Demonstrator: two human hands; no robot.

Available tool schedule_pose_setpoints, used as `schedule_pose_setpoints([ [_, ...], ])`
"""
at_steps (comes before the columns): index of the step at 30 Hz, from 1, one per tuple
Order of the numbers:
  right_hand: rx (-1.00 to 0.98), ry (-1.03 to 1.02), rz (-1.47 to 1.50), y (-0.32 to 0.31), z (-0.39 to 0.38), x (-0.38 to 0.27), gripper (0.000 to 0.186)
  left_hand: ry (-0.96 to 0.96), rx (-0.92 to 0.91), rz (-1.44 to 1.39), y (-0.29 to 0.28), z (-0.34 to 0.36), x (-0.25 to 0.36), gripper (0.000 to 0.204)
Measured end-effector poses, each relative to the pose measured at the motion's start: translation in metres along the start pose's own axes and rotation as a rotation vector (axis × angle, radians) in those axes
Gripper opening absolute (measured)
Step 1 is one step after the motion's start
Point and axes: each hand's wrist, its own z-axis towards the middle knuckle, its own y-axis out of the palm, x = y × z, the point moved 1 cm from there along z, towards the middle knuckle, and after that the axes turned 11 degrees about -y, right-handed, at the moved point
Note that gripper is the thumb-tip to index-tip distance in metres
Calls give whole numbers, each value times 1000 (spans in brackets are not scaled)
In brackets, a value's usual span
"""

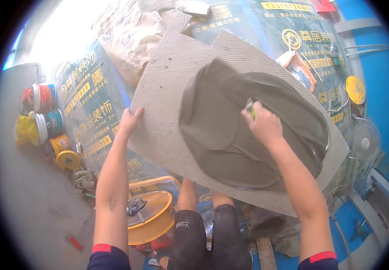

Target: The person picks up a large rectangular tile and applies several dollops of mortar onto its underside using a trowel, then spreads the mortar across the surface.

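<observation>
A large grey panel with a ridged surface and a notched top edge (pixel 158 130) is tilted before me, above my legs. A broad patch of wet, darker grey paste (pixel 217 139) covers much of its middle and right. My left hand (pixel 131 118) grips the panel's left edge, fingers wrapped round it. My right hand (pixel 265 121) is closed on a small tool with a green handle (pixel 251 107), over the paste; the tool's working end is mostly hidden by the hand and paste.
Printed protective sheeting (pixel 86 99) surrounds the panel. Paint buckets (pixel 50 123) stand at left. A yellow fan (pixel 147 216) lies below. A crumpled paper sack (pixel 122 40) is at top, an orange-and-white bag (pixel 300 69) upper right, a grey disc-shaped object (pixel 365 139) at right.
</observation>
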Motion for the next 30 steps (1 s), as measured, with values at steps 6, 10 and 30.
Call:
schedule_pose_setpoints([
  [6, 60, 362, 475, 29, -16, -28, 62, 40, 37, 13, 6, -15, 6, 74],
  [10, -63, 384, 180, 13, -56, -15, 55, 22, 2, 40, -8, -3, -6, 75],
  [30, 7, 9, -87, -9, -34, 49, 48, 48, -9, -69, 2, -4, -2, 71],
])
